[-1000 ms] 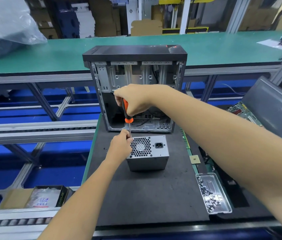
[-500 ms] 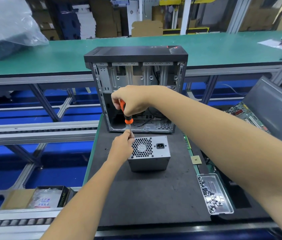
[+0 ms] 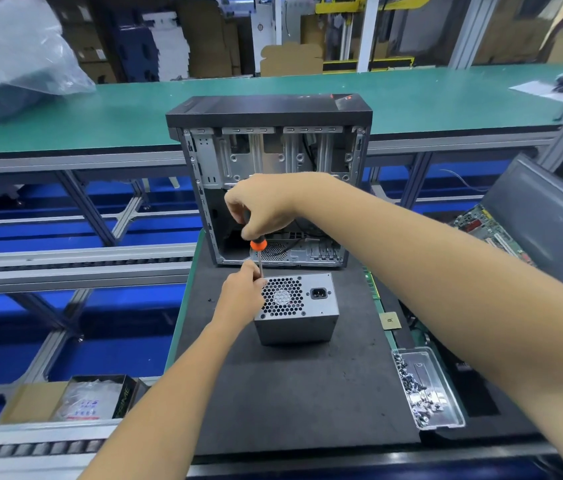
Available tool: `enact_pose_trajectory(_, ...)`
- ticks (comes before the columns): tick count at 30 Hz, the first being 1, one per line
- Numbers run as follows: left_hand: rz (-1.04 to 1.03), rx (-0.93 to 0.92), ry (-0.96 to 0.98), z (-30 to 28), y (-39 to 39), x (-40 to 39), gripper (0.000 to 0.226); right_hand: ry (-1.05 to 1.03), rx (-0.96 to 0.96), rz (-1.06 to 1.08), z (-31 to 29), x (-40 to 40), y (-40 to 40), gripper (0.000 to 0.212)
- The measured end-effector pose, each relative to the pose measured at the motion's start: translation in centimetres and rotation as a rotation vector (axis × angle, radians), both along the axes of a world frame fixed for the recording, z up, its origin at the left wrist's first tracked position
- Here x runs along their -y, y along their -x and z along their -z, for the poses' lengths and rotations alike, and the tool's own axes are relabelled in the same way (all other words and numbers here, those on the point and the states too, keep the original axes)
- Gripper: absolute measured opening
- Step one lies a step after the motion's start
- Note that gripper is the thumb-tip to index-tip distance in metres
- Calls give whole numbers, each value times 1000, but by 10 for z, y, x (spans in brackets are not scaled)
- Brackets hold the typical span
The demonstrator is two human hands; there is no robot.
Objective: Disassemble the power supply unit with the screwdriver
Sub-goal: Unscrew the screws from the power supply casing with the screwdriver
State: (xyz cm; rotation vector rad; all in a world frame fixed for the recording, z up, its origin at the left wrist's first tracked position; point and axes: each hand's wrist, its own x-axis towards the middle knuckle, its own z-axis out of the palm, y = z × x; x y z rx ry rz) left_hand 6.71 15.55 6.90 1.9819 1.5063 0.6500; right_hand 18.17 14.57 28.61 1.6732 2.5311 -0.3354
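Lower now, right hand (image 3: 266,206) grips screwdriver (image 3: 258,251).

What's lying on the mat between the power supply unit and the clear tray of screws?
In the head view, bare dark mat separates the power supply unit from the clear tray of screws. A small tan square part sits further back by the mat's right edge.

power supply unit (image 3: 299,315): grey, fan grille up, on mat | screwdriver (image 3: 258,251): upright, top-left corner

power supply unit (image 3: 296,310) before computer case (image 3: 269,178), tray (image 3: 427,386) right
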Motion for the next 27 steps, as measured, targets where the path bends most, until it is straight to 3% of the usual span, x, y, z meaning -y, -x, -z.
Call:
enact_pose_trajectory(3,21,4,-9,-1,0,2,22,-66,28,113,4,0,3,39)
enact_pose_trajectory(5,40,34,-6,-1,0,2,17,-103,63,90,6,-3,3,34)
enact_pose_trajectory(8,36,70,0,0,1,3,16,-58,19,13,2,-4,1,9)
enact_pose_trajectory(10,32,57,-6,-1,1,3,13,22,-40,1,-3,-2,-1,24)
enact_pose_trajectory(13,31,26,-11,-3,1,2,9,31,-23,28,-1,1,-2,14)
enact_pose_trajectory(16,37,-9,-27,-2,1,2,9,-106,111,129,3,0,-2,39)
enact_pose_trajectory(18,28,-19,-38,-1,1,3,10,-152,146,121,5,-2,-1,39)
enact_pose_trajectory(24,40,-73,-71,-4,1,3,16,-59,-103,87,2,-2,-5,12)
enact_pose_trajectory(27,37,-86,-64,-5,1,2,21,0,-140,95,2,-3,-7,18)
